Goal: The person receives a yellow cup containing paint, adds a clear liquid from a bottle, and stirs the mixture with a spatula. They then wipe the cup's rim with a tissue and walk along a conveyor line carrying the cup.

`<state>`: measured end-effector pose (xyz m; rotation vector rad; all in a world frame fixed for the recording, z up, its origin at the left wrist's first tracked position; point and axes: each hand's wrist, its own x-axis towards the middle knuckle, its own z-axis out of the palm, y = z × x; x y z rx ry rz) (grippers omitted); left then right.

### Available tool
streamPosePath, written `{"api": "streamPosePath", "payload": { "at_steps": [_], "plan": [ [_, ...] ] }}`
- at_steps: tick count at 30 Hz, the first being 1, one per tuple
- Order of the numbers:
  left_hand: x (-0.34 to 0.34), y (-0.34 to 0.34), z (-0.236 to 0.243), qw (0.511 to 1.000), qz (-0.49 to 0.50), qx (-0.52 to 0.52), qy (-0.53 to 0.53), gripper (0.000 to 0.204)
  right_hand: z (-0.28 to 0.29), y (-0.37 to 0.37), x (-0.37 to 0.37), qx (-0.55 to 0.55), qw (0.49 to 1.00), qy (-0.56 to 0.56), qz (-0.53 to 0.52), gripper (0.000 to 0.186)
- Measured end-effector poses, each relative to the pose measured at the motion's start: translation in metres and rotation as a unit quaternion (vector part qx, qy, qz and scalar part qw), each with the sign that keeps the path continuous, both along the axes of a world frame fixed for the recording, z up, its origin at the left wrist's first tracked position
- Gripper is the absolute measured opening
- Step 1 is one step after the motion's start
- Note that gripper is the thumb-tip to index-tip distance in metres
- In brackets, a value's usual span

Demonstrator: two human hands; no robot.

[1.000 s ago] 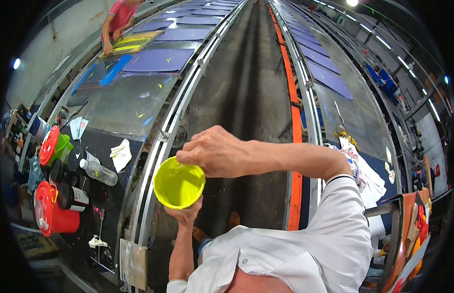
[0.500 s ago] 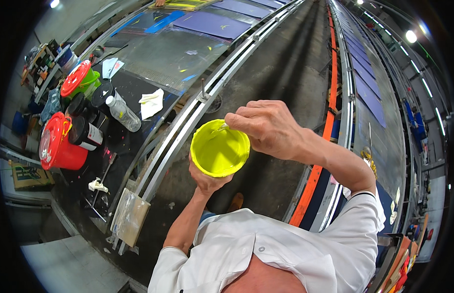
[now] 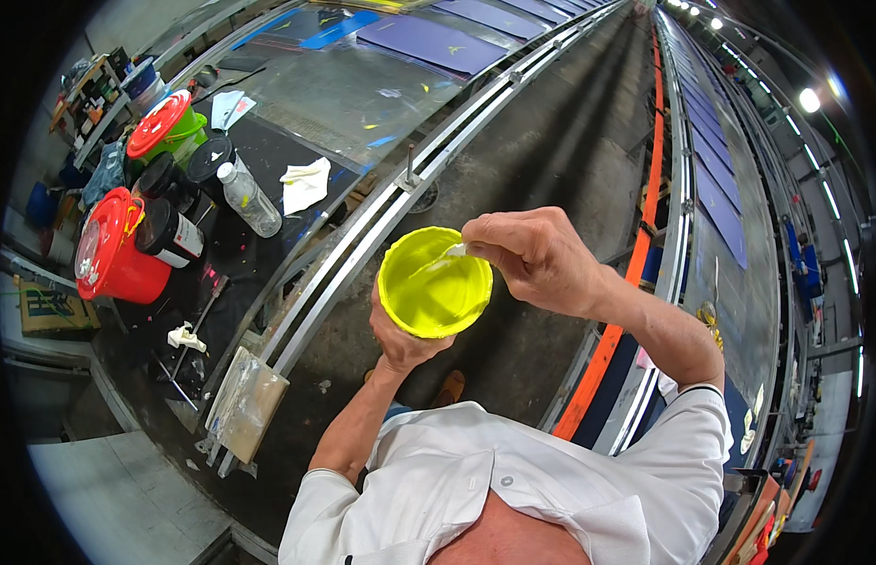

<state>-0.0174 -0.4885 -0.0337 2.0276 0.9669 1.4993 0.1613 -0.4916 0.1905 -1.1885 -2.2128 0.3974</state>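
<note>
My left hand (image 3: 402, 340) is wrapped round a cup of bright yellow paint (image 3: 429, 297) from below and the left, holding it over the floor between two long tables. At the cup's right rim, my right hand (image 3: 542, 259) is closed on a thin, pale stick (image 3: 453, 251), whose lower part reaches down into the paint. My fingertips hide the stick's top end.
The left bench (image 3: 240, 315) carries red-lidded buckets (image 3: 127, 254), black tubs (image 3: 165, 235), a bottle (image 3: 248, 202) and white rags (image 3: 304, 184). Purple sheets (image 3: 429, 47) lie along both tables. Metal rails (image 3: 466, 137) and an orange rail (image 3: 645, 240) border the aisle (image 3: 570, 132).
The view has swung, bringing the left bench higher in frame; the co-worker seen earlier is out of view. The pale stick now shows more inside the cup, my right hand still at its rim.
</note>
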Motion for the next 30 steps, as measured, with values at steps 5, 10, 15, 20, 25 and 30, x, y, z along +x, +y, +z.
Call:
{"api": "streamPosePath", "payload": {
  "at_steps": [5, 10, 15, 20, 25, 30],
  "plan": [
    [-0.007, 0.000, -0.002, 0.998, 0.045, 0.027, 0.046, 0.103, 0.020, 0.002, 0.006, 0.033, 0.986, -0.159, 0.027, 0.020],
    [-0.003, 0.003, 0.011, 0.999, 0.007, 0.021, -0.043, 0.104, 0.029, -0.006, 0.016, -0.207, 0.978, -0.003, 0.025, 0.011],
    [0.000, 0.000, 0.010, 0.998, 0.044, 0.036, 0.020, 0.103, 0.030, 0.004, 0.009, -0.183, 0.972, 0.022, -0.145, 0.010],
    [0.003, 0.003, 0.021, 0.998, -0.014, 0.021, -0.061, 0.103, 0.018, 0.025, 0.005, -0.021, 0.980, -0.123, -0.153, 0.013],
    [0.007, 0.001, 0.007, 0.990, -0.060, -0.062, -0.110, 0.104, 0.009, 0.045, -0.020, -0.007, 0.993, -0.082, -0.083, 0.010],
    [0.000, 0.000, -0.008, 0.982, -0.088, -0.121, -0.118, 0.105, 0.026, 0.033, -0.037, -0.058, 0.985, -0.046, 0.159, 0.020]
  ]
}}
